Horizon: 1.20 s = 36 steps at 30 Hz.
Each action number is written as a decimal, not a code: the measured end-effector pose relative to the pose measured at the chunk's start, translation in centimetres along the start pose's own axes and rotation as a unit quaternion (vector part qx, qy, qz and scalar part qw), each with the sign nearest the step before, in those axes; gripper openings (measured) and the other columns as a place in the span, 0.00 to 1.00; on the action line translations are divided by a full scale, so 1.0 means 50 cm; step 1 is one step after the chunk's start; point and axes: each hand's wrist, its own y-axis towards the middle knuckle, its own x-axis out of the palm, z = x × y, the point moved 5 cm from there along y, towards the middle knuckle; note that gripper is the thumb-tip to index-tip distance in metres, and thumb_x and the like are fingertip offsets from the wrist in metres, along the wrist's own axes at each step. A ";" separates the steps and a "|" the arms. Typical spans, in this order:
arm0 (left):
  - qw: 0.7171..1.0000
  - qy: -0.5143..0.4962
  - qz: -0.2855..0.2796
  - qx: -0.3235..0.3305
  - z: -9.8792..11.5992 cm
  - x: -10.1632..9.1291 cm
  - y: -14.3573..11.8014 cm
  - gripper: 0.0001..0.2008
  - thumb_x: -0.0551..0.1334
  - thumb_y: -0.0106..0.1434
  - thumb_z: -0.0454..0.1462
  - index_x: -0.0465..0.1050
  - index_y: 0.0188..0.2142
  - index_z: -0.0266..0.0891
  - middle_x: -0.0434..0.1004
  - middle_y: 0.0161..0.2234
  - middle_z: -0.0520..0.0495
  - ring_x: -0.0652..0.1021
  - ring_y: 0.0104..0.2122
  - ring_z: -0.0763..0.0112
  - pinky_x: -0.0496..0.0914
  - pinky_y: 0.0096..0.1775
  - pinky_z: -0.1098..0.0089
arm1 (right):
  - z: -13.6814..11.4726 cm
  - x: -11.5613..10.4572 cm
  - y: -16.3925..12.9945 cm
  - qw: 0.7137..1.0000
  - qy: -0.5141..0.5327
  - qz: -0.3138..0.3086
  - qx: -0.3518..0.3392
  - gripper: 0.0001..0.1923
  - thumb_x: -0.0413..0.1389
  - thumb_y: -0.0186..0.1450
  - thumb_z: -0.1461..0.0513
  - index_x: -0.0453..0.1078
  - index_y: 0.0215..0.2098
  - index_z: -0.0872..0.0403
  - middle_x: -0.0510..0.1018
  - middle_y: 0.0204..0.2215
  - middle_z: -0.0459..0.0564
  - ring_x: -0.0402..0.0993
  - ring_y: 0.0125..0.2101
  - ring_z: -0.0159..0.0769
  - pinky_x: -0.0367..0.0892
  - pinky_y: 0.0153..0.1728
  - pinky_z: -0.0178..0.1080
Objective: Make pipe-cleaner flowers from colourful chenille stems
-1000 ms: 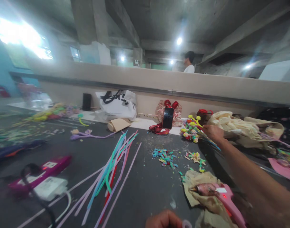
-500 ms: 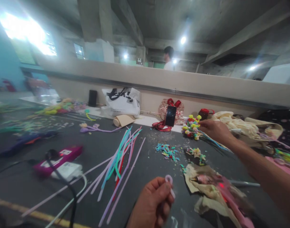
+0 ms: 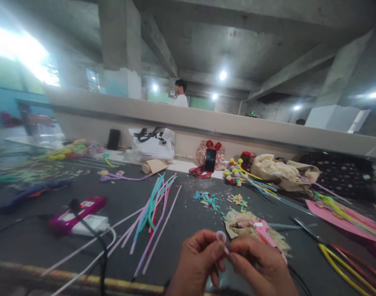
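Dim concrete hall, lit by small round ceiling lamps (image 3: 222, 75) far above and beyond the hands, each flaring into a soft halo; a blown-out window glare (image 3: 19, 51) whites out the upper area far left of the left hand (image 3: 197, 263). Wide-angle bend curves the ledge and beams; edges smear, heaviest left. Both hands, right hand (image 3: 261, 267) included, are slightly soft, with weak shadows on the dark table (image 3: 188, 222).
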 end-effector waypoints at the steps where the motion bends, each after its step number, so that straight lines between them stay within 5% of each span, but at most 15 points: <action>1: 1.000 0.013 0.003 0.010 0.001 0.001 0.000 0.08 0.65 0.46 0.38 0.70 0.23 0.34 0.66 0.13 0.56 0.62 0.12 0.85 0.56 0.12 0.85 | 0.003 0.001 -0.003 1.000 0.008 0.010 0.015 0.08 0.51 0.59 0.58 0.69 0.26 0.50 0.74 0.21 0.42 0.69 0.22 0.30 0.61 0.22 0.30; 4: 0.999 0.040 0.014 0.015 0.003 0.003 0.001 0.08 0.65 0.47 0.38 0.70 0.24 0.33 0.64 0.13 0.56 0.62 0.13 0.85 0.56 0.13 0.85 | 0.005 -0.001 -0.011 0.998 -0.008 0.044 0.033 0.10 0.50 0.59 0.58 0.69 0.24 0.51 0.72 0.19 0.43 0.67 0.21 0.29 0.59 0.21 0.30; 8: 0.997 0.027 -0.033 -0.069 -0.007 0.010 0.003 0.10 0.64 0.48 0.39 0.66 0.22 0.35 0.65 0.14 0.57 0.58 0.10 0.87 0.49 0.11 0.84 | 0.002 -0.003 -0.016 0.997 -0.078 0.030 0.004 0.10 0.49 0.59 0.61 0.65 0.21 0.53 0.69 0.16 0.43 0.64 0.18 0.28 0.58 0.19 0.29; 13: 0.982 0.051 -0.097 -0.151 -0.016 0.008 -0.002 0.12 0.63 0.49 0.41 0.63 0.21 0.36 0.66 0.15 0.56 0.59 0.10 0.87 0.45 0.12 0.83 | -0.011 -0.010 -0.021 0.987 -0.137 -0.004 -0.088 0.07 0.49 0.57 0.67 0.64 0.22 0.54 0.68 0.16 0.43 0.64 0.18 0.26 0.57 0.19 0.28; 19: 0.968 0.153 -0.118 -0.159 -0.025 -0.020 -0.003 0.10 0.64 0.46 0.40 0.65 0.20 0.36 0.67 0.13 0.57 0.59 0.10 0.86 0.46 0.11 0.82 | -0.043 -0.017 -0.026 0.969 -0.149 0.000 -0.198 0.08 0.48 0.56 0.70 0.62 0.21 0.56 0.68 0.15 0.45 0.64 0.17 0.26 0.57 0.19 0.27; 26: 0.949 0.152 -0.164 -0.223 -0.046 -0.029 -0.035 0.10 0.66 0.38 0.39 0.68 0.18 0.35 0.66 0.11 0.57 0.60 0.09 0.85 0.47 0.12 0.80 | -0.033 0.010 -0.045 0.975 -0.049 -0.104 -0.189 0.06 0.52 0.58 0.64 0.68 0.24 0.56 0.72 0.16 0.48 0.68 0.19 0.27 0.59 0.20 0.26; 36: 0.942 0.128 -0.199 -0.237 -0.072 -0.049 -0.030 0.10 0.66 0.35 0.37 0.69 0.17 0.34 0.64 0.11 0.58 0.58 0.11 0.85 0.47 0.14 0.79 | -0.045 0.010 -0.041 0.984 0.008 -0.091 -0.153 0.06 0.53 0.58 0.61 0.69 0.31 0.56 0.74 0.21 0.50 0.68 0.21 0.28 0.62 0.21 0.26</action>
